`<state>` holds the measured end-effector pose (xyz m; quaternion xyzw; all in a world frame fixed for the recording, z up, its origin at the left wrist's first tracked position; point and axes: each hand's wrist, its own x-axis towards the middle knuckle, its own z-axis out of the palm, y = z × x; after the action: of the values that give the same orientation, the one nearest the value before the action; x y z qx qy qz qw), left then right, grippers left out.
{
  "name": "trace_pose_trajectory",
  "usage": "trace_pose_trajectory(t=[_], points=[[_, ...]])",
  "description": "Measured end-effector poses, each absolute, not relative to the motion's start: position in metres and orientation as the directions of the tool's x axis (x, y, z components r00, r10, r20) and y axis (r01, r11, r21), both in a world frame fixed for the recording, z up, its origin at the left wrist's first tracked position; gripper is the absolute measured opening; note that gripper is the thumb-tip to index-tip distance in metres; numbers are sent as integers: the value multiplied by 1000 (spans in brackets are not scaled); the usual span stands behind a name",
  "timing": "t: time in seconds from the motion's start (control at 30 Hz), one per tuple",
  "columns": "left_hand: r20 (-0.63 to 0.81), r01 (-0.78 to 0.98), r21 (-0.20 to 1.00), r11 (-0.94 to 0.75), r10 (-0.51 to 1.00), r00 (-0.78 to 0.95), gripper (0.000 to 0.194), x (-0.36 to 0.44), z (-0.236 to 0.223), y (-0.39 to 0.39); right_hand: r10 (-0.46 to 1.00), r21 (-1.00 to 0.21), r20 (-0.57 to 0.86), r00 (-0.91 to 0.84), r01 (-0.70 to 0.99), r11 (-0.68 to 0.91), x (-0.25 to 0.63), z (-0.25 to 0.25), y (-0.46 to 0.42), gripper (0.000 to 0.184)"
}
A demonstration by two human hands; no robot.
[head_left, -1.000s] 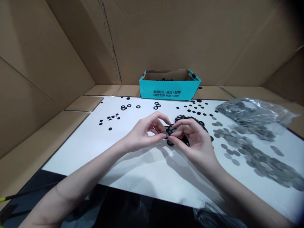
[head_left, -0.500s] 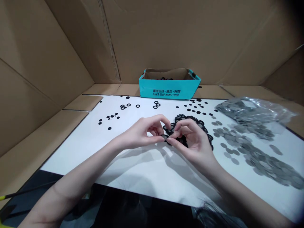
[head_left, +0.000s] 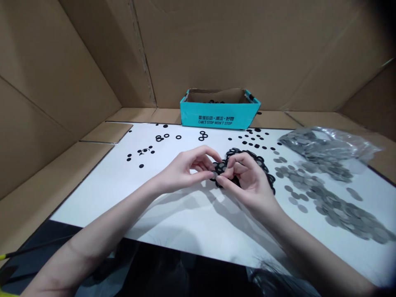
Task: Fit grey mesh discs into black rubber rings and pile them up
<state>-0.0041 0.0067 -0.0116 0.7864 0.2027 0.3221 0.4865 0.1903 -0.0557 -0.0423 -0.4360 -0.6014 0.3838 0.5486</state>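
Observation:
Both my hands meet over the middle of a white sheet [head_left: 173, 214]. My left hand [head_left: 188, 169] and my right hand [head_left: 247, 177] are closed in a pinch on the same small piece, a black ring with a grey disc [head_left: 215, 175] at the fingertips. Right behind the fingers lies a heap of black rings [head_left: 262, 165]. Grey metal discs [head_left: 328, 198] spread out to the right of my right hand.
A teal cardboard box [head_left: 220, 113] holding black rings stands at the back centre. Loose black rings and dots [head_left: 145, 152] are scattered at the back left. A clear plastic bag of grey discs [head_left: 328, 146] lies at the right. Cardboard walls surround the table.
The hands have stayed together, fingers working slightly on the small piece; the view has shifted a little.

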Motion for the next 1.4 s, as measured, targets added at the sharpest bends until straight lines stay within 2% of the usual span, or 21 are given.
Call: trace_pose_trajectory(t=[0.33, 0.67, 0.83, 1.0, 1.4], points=[[336, 13, 887, -462, 666, 666, 19, 0, -13, -1, 951, -948, 309, 10, 87, 307, 190, -40, -55, 23], [266, 96, 844, -527, 568, 779, 13, -9, -1, 0, 930, -929, 367, -8, 53, 367, 190, -41, -60, 30], [324, 112, 820, -561, 616, 718, 12, -7, -5, -2, 925, -919, 379, -13, 107, 378, 191, -41, -58, 29], [376, 40, 841, -539, 637, 673, 14, -4, -9, -4, 923, -915, 384, -27, 120, 385, 192, -36, -58, 27], [275, 127, 841, -525, 618, 737, 16, -10, -1, -3, 913, -906, 408, 3, 128, 405, 190, -37, -60, 29]])
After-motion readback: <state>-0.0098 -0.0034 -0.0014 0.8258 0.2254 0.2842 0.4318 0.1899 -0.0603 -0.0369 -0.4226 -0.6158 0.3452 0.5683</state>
